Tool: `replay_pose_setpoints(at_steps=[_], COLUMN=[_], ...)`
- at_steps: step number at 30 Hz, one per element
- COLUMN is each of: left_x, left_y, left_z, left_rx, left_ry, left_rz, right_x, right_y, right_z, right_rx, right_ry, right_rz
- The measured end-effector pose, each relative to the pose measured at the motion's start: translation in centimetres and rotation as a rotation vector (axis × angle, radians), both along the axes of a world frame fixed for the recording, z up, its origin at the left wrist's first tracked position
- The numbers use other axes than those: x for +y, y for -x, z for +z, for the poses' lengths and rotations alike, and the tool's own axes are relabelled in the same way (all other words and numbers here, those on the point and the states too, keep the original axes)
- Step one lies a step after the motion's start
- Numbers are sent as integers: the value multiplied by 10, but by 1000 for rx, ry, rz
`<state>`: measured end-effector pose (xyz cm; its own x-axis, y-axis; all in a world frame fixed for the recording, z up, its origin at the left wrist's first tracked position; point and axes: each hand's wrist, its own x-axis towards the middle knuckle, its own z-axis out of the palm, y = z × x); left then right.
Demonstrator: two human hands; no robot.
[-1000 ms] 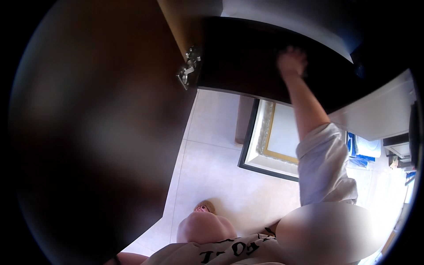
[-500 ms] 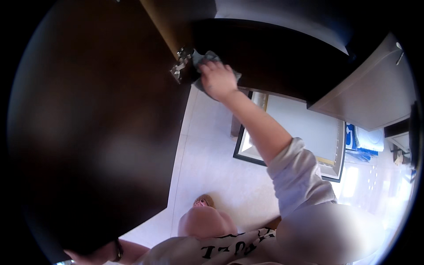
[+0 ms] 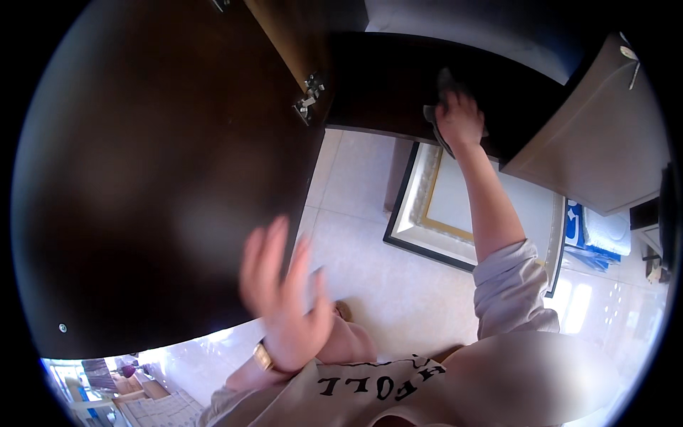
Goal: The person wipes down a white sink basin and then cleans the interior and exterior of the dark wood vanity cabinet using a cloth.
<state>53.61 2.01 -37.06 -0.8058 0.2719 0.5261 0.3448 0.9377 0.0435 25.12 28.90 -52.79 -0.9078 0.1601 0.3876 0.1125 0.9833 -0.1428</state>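
Note:
My right hand [image 3: 461, 117] presses a grey cloth [image 3: 435, 121] against the lower front edge of a dark wooden cabinet [image 3: 384, 85], arm stretched forward. The cloth is mostly hidden under my fingers. My left hand [image 3: 284, 292] is raised and blurred, fingers spread, next to the inner face of the open dark cabinet door [image 3: 142, 178]; it holds nothing. A gold watch [image 3: 265, 356] sits on that wrist. A metal hinge [image 3: 309, 99] joins the door to the cabinet.
A framed picture [image 3: 455, 213] with a black and gold frame leans on the pale tiled floor [image 3: 356, 263] below. A beige cabinet [image 3: 605, 156] stands at the right, with blue and white items [image 3: 601, 238] beneath it.
My right hand has slid with the cloth from near the hinge to the right along the cabinet edge. My left hand has risen from the lower edge up beside the door.

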Motion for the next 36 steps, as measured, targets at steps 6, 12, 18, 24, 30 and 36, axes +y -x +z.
replay_pose_setpoints(at_steps=[6,12,18,24,30,36], left_x=[75,102,110,130,122,117], left_y=[132,231,233,237,240,240], left_z=[-76,-162,-190,-179,-180,-180], left_rx=[-317,-210,-70,-91,-107,-143], left_ry=[-123,-12,174,356,313,156], left_rz=[-158,104,180,304,205,158], right_x=[-1,-3,3,-44,-122,-148], right_y=[-8,-13,19,79,132,192], right_z=[-5,-6,-1,10,12,25], right_rx=[119,70,-28,-115,-165,-334], right_ry=[-25,-52,-74,-98,-54,-27], right_rz=[-155,-99,-64,59,455,401])
